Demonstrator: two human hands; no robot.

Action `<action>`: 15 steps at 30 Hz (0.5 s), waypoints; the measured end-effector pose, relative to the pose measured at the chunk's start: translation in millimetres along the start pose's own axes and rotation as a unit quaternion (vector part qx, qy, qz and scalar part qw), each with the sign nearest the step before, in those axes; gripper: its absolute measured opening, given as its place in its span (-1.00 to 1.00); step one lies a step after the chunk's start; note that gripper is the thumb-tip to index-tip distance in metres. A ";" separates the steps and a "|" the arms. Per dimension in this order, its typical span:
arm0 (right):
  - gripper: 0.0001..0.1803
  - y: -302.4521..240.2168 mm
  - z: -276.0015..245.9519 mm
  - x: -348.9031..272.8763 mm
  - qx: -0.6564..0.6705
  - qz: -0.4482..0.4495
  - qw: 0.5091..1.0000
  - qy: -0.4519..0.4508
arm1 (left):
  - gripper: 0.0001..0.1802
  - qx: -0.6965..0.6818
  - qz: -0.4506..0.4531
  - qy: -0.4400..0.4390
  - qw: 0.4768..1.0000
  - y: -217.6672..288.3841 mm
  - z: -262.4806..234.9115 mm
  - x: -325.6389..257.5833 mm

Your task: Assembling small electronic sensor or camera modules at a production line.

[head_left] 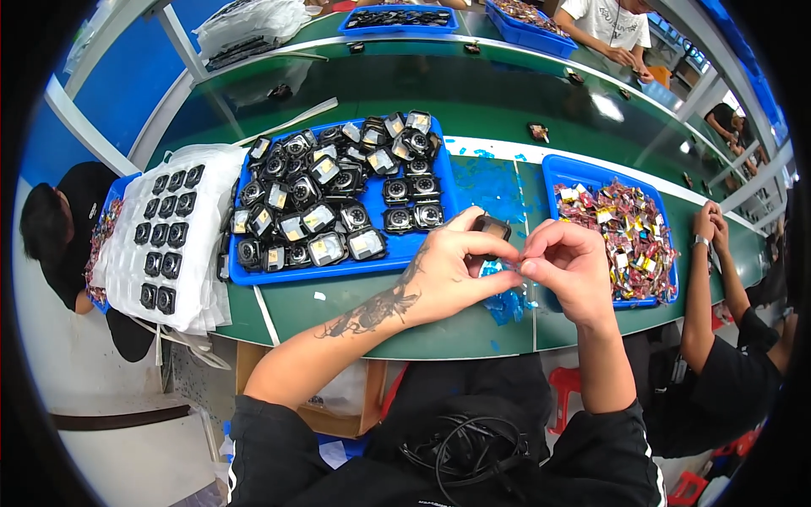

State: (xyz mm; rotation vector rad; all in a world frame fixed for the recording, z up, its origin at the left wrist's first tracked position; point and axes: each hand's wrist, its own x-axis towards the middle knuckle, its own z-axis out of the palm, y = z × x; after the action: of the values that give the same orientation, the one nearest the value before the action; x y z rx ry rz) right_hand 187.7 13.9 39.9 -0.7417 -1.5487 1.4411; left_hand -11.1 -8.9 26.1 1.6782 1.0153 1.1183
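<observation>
Head view: the left hand (452,266) pinches a small black camera module (491,226) by its edges between thumb and fingertips, held above the front edge of the green workbench (338,296); the right hand (568,264) is closed in a narrow pinch just beside it, thumb and forefinger meeting on what looks like a thin clear film or tab, too small to tell for certain; below the hands lies a litter of blue film scraps (507,304). The module appears light, rigid and hard-shelled, with a lens face likely to smudge or scratch; a grip on its side walls, as shown, seems soundest; the film would be limp and slippery, best nipped at a corner. Left of the hands, a blue tray (422,247) holds many like modules; a white blister sheet (203,253) carries more in rows; a second blue tray (553,169) at right holds red and yellow small parts.
</observation>
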 end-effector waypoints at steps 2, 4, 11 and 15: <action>-0.87 -0.2 2.0 3.4 -0.005 -0.005 1.000 -0.007 | -0.84 -0.005 0.030 0.006 1.000 -10.7 -0.9 0.9; -0.88 -0.9 2.9 4.5 -0.011 -0.009 1.000 -0.012 | -0.85 -0.019 0.067 0.009 0.998 -12.9 0.5 1.3; -0.84 -1.8 6.0 3.4 0.052 0.024 0.996 0.071 | -0.84 -0.011 0.022 0.023 0.999 -6.8 2.5 -0.7; -0.88 -6.6 0.6 2.0 -0.036 0.056 0.997 0.034 | -0.86 0.024 0.049 0.024 0.998 -9.5 5.4 -1.9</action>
State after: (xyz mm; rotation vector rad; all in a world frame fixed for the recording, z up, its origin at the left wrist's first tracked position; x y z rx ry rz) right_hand 187.2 14.4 46.8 -0.9235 -1.5337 1.4324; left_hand -8.0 -8.9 15.5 1.7626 1.0063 1.2120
